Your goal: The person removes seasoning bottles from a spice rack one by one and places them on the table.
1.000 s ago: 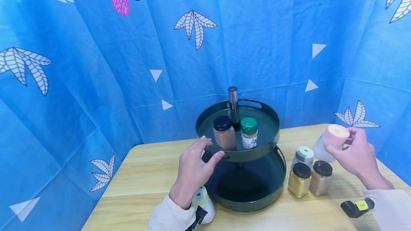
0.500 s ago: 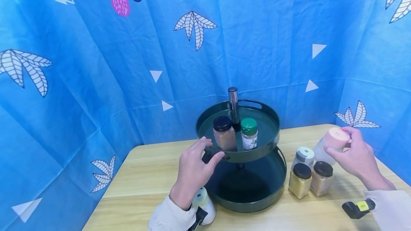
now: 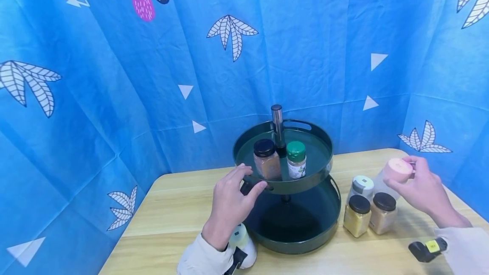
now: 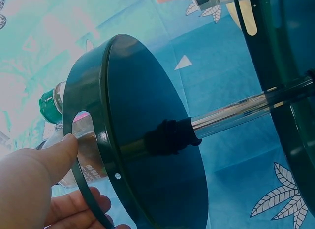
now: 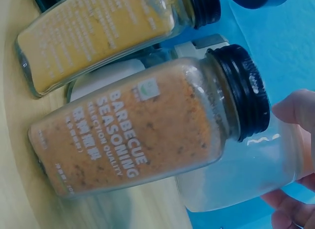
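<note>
At the front left of the two-tier turntable rack, my left hand point(image 3: 231, 203) holds the rim of the dark green upper tray point(image 4: 88, 76) by its handle slot, thumb above and fingers curled below. On that tray stand a black-capped spice jar point(image 3: 266, 160) and a green-capped shaker point(image 3: 296, 159). My right hand point(image 3: 424, 192) grips the pink lid point(image 3: 398, 170) of a frosted jar point(image 5: 236, 182), between thumb and fingers. The frosted jar is behind a barbecue seasoning jar point(image 5: 128, 130), which partly hides it. Whether its base touches the table cannot be seen.
Beside the seasoning jar stand a yellow spice jar point(image 3: 357, 215) and a white-capped bottle point(image 3: 361, 186). A white jar point(image 3: 247, 249) sits partly under my left wrist. The lower tray point(image 3: 294, 247) is dark green. Blue patterned cloth point(image 3: 305, 54) hangs behind the wooden table point(image 3: 183, 198).
My right hand has lowered the pink-lidded frosted jar a little, behind the barbecue seasoning jar. My left hand stays at the upper tray's rim.
</note>
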The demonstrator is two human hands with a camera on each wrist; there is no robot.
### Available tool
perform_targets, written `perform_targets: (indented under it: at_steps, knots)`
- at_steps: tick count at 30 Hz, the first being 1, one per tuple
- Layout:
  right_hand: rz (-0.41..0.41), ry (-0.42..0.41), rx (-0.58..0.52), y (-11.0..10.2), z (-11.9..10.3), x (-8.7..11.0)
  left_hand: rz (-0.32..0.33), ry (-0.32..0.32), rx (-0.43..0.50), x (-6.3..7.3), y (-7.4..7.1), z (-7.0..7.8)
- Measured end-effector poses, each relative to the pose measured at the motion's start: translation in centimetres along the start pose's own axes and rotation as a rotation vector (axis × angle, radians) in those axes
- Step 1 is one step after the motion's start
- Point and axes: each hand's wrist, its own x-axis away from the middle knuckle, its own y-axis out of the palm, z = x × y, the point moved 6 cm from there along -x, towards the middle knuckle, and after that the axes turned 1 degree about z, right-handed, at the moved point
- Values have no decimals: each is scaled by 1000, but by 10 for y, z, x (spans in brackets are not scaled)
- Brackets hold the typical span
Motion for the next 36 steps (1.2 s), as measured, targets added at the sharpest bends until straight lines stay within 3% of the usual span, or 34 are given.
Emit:
perform_targets:
  at_steps: [36]
  knots:
    - [-92,-65,-16,24,19,7,0,-12,12,1,0,0]
